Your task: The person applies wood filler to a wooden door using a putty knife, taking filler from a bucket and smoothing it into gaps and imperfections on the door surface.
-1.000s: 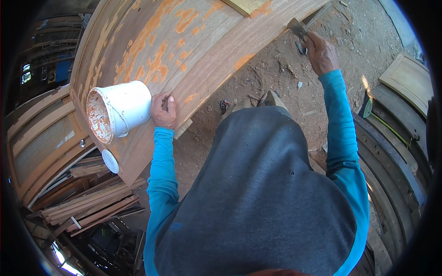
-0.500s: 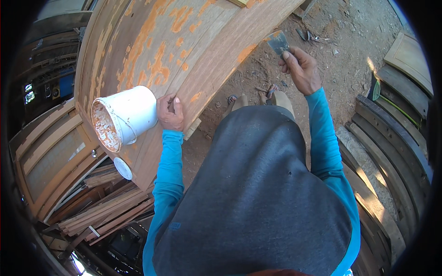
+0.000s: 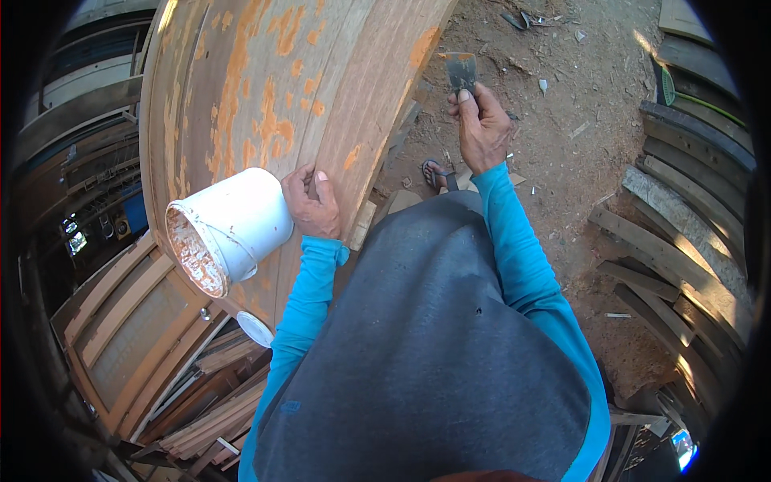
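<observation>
My right hand (image 3: 483, 128) pinches a putty knife (image 3: 461, 71), its dark blade pointing up with orange filler along the edge. It is held over the ground, just right of the door panel's edge. My left hand (image 3: 313, 202) rests on the wooden door panel (image 3: 347, 88), fingers curled under and thumb raised; nothing shows in it. Right beside it a white bucket (image 3: 245, 210) lies on its side, mouth to the left, the inside smeared with orange and white filler. Orange filler patches (image 3: 275, 128) are spread over the panel. A round white lid (image 3: 254, 328) lies near the panel's lower end.
Stacked planks (image 3: 691, 225) line the right side. A green-handled net-like tool (image 3: 668, 85) lies among them. Lower left are a framed door (image 3: 136, 337) and a pile of timber strips (image 3: 221, 414). Scraps litter the dirt ground (image 3: 562, 153); my sandalled foot (image 3: 436, 173) stands there.
My view has turned and shifted. The putty knife, still in my right hand, has come nearer the panel edge with its blade more upright. My left hand stays beside the bucket.
</observation>
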`<state>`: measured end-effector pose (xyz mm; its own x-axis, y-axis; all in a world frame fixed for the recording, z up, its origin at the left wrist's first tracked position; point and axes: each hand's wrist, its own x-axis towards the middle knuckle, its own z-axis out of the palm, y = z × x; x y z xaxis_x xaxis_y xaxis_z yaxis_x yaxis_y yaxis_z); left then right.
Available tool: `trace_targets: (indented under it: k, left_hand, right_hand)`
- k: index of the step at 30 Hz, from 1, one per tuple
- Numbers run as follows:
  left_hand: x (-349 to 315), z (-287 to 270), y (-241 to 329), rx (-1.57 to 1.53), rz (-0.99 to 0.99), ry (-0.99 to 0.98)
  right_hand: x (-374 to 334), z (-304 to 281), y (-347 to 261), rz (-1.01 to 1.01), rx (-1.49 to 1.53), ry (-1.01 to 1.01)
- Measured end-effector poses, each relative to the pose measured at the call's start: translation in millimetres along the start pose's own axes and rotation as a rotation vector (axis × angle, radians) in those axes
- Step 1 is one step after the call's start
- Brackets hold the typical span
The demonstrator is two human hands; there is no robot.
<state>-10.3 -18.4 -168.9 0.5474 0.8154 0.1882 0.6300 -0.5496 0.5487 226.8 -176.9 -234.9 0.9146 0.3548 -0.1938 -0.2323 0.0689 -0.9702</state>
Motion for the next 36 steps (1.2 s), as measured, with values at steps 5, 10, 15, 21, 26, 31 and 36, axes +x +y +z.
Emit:
trace_targets:
  k: [5, 10, 15, 21, 26, 31, 36]
  left_hand:
    - [0.3, -2.4, 2.1, -0.021, 0.035, -0.026]
    - [-0.7, -3.5, -3.3, -0.021, 0.062, -0.035]
    - [-1.5, -3.4, -5.2, -0.034, 0.063, -0.035]
    - [-2.1, -5.9, -2.7, -0.026, 0.06, -0.053]
    - [1.6, -2.1, -0.8, -0.03, 0.09, -0.048]
    - [-0.7, -5.9, -1.2, -0.005, 0.089, -0.062]
    - [1.8, -2.7, -2.8, -0.02, 0.114, -0.069]
  right_hand:
    - [2.4, 18.3, 1.9, -0.033, -0.047, 0.081]
    - [-0.5, 29.2, 3.1, -0.057, -0.102, 0.105]
    - [-8.0, 43.4, 2.7, -0.181, -0.238, 0.099]
    - [-15.4, 59.7, -12.8, -0.294, -0.42, 0.058]
    - [-17.0, 57.4, -28.2, -0.352, -0.509, 0.011]
    - [-19.7, 23.3, -38.8, -0.31, -0.499, -0.117]
    - [-5.2, 20.1, -30.0, -0.305, -0.393, -0.075]
